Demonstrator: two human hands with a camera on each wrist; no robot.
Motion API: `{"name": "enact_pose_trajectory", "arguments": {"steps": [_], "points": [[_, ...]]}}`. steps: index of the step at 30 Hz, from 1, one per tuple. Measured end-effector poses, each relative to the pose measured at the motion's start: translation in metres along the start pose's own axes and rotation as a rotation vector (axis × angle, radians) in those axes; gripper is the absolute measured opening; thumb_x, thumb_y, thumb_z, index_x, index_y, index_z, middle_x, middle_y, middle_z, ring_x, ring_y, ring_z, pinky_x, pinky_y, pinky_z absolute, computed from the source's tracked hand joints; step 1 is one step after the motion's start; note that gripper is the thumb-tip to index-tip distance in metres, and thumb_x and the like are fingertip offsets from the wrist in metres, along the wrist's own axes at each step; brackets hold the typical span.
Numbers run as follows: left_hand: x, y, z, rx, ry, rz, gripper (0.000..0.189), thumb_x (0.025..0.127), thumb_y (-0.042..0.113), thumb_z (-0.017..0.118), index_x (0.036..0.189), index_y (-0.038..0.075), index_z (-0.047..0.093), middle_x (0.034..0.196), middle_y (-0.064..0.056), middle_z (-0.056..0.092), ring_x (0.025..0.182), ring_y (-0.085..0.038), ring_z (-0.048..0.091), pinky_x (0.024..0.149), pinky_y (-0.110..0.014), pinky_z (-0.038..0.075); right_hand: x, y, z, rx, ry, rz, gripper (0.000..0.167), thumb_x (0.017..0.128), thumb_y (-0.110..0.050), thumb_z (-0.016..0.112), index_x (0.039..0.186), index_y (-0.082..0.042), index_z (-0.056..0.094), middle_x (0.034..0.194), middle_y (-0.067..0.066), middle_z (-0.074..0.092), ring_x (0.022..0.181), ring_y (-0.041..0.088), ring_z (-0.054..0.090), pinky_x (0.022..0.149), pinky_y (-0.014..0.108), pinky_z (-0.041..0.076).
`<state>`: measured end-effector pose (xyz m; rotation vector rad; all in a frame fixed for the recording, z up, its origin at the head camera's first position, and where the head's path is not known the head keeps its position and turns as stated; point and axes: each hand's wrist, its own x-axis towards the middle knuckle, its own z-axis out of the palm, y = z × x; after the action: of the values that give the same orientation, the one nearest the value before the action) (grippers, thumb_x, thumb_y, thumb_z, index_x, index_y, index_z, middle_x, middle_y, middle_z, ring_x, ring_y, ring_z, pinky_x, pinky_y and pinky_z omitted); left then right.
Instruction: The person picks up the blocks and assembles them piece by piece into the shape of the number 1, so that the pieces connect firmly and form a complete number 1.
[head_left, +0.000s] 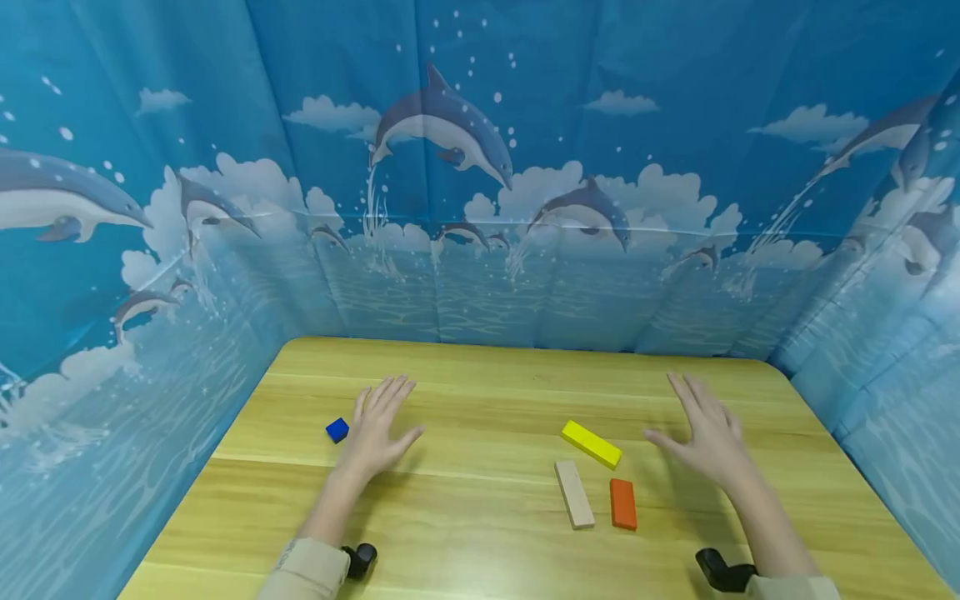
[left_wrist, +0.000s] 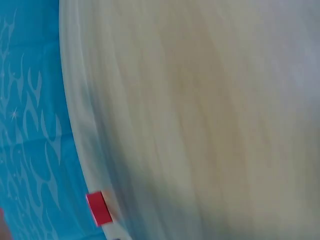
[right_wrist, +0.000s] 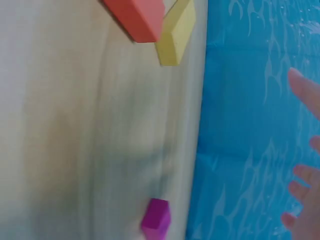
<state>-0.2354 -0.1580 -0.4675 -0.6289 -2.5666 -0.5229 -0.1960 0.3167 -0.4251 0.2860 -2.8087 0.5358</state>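
Observation:
My left hand [head_left: 372,437] is held over the left side of the table, fingers straight and thumb out, holding nothing. A small blue block [head_left: 338,430] lies just left of it. The left wrist view shows a red block [left_wrist: 99,208] near the table's far edge; in the head view it is hidden. On the right, my right hand [head_left: 708,437] hovers with fingers spread and nothing in them. To its left lie a long yellow block [head_left: 592,444], a beige block [head_left: 574,495] and an orange block [head_left: 623,504]. A purple block [right_wrist: 156,219] shows in the right wrist view.
The wooden table [head_left: 480,392] has rounded far corners. A blue curtain [head_left: 480,300] printed with dolphins and clouds surrounds it at the back and both sides. Black wrist mounts [head_left: 361,561] show by the sleeves.

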Motion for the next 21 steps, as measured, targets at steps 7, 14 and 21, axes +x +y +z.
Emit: {"name": "enact_pose_trajectory", "arguments": {"steps": [7,14,21], "points": [[0.006,0.015,0.012,-0.182,0.000,0.076,0.062,0.077,0.026,0.073,0.132,0.011,0.048,0.132,-0.005,0.050,0.123,-0.026,0.041,0.101,-0.051,0.026,-0.012,0.005,0.012,0.219,0.038,-0.055,0.095,0.075,-0.029,0.074,0.147,-0.015,0.014,0.141,0.029,0.023,0.121,0.053,0.025,0.082,0.071,0.021],[0.012,0.033,0.029,-0.304,-0.108,0.055,0.063,0.076,0.027,0.075,0.132,0.013,0.048,0.131,-0.003,0.051,0.122,-0.025,0.042,0.102,-0.049,0.027,-0.028,0.007,0.023,0.352,0.006,-0.037,0.097,0.074,-0.020,0.076,0.147,-0.015,0.013,0.139,0.031,0.023,0.120,0.050,0.026,0.082,0.067,0.028],[0.020,0.048,0.046,-0.433,-0.211,0.057,0.065,0.072,0.023,0.077,0.130,0.014,0.050,0.130,-0.002,0.051,0.123,-0.024,0.041,0.102,-0.050,0.026,-0.041,0.008,0.034,0.436,-0.038,-0.055,0.097,0.072,-0.014,0.077,0.146,-0.010,0.014,0.137,0.027,0.029,0.112,0.041,0.034,0.083,0.058,0.031]]}}
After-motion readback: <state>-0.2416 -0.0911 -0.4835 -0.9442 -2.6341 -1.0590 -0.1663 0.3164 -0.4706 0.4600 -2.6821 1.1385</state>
